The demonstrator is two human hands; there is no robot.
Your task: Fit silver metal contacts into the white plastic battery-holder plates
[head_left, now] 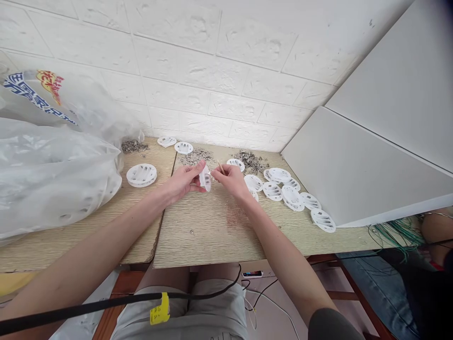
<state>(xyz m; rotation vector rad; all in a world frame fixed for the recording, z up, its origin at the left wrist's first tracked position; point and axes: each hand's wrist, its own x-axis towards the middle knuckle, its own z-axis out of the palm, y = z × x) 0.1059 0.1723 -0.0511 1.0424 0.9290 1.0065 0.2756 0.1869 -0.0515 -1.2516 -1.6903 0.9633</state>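
Note:
My left hand [187, 182] grips a round white plastic disc [205, 178] by its edge, tilted up on its side above the table. Small metal pieces show in the disc's slots. Close to the disc's right side is my right hand [230, 178], its fingers pinched on a thin wooden stick [221, 166]. Whether those fingertips also hold a small metal piece cannot be made out. Just behind the hands lie a loose scatter of small metal pieces [198, 157] and a darker heap of metal pieces [250, 161]. A similar white disc [235, 164] lies between them.
Several white discs [292, 196] spread along the right side, and stacked discs [141, 174] sit at left. Large plastic bags [53, 174] fill the left. A grey-white panel [371, 165] stands at right, near green wires [396, 236]. A black cable [123, 298] crosses my lap.

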